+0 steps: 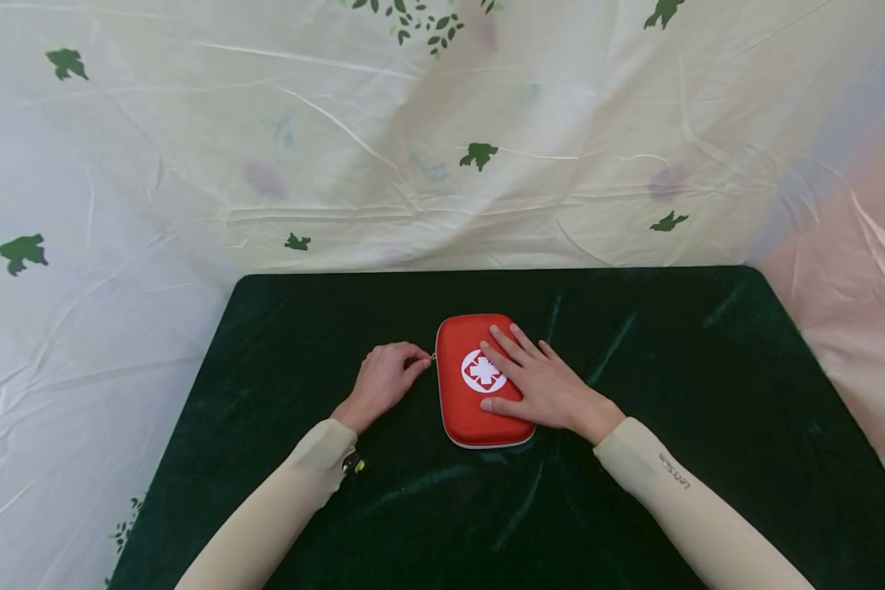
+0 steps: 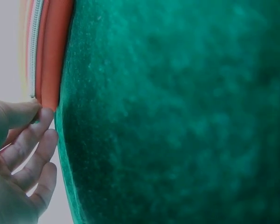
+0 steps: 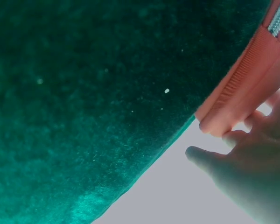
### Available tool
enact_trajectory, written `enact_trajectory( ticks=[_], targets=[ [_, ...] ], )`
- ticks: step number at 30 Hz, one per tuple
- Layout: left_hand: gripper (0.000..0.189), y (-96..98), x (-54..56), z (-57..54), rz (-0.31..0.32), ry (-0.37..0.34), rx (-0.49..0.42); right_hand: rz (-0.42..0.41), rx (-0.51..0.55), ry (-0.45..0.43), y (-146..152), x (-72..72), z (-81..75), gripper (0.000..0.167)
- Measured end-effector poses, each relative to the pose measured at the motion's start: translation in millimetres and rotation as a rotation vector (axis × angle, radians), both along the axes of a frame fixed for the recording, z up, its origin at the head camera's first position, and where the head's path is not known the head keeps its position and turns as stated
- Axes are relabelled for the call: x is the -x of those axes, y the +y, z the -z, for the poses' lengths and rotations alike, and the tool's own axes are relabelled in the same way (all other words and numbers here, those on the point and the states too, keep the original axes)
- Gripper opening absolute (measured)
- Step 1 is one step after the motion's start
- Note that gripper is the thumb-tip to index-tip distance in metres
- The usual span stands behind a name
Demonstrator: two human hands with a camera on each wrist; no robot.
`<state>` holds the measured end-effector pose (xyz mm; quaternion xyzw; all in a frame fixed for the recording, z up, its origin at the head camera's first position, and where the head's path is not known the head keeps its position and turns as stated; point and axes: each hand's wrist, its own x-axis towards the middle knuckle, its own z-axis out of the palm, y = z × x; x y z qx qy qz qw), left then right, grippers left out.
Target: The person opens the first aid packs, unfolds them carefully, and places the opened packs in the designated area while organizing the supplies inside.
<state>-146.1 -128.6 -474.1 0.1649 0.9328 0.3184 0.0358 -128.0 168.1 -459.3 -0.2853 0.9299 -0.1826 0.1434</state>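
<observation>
A red zippered case with a white round cross emblem lies flat on the dark green cloth. At its left side my left hand pinches the small zipper pull between thumb and index finger. The left wrist view shows the silver zipper along the case's side, with the thumb and fingertips of that hand at its end. My right hand rests on the lid with fingers spread, covering part of the emblem. In the right wrist view, the right hand lies over the case's edge.
Green velvet cloth covers the table around the case. Behind it hangs a pale, wrinkled curtain printed with green leaves and birds. A small dark item sits at the left sleeve's cuff.
</observation>
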Motion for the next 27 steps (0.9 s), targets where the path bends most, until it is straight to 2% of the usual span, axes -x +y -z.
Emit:
enact_trajectory(
  ticks=[11,27],
  targets=[
    [0.015,-0.4,-4.1,-2.0,0.013,-0.013,-0.008,-0.001,-0.011,-0.002,0,0.0,-0.2,0.096],
    [0.013,0.2,-12.6,-4.3,0.042,0.035,0.037,0.001,-0.013,0.014,-1,-0.7,-0.4,0.096]
  ],
)
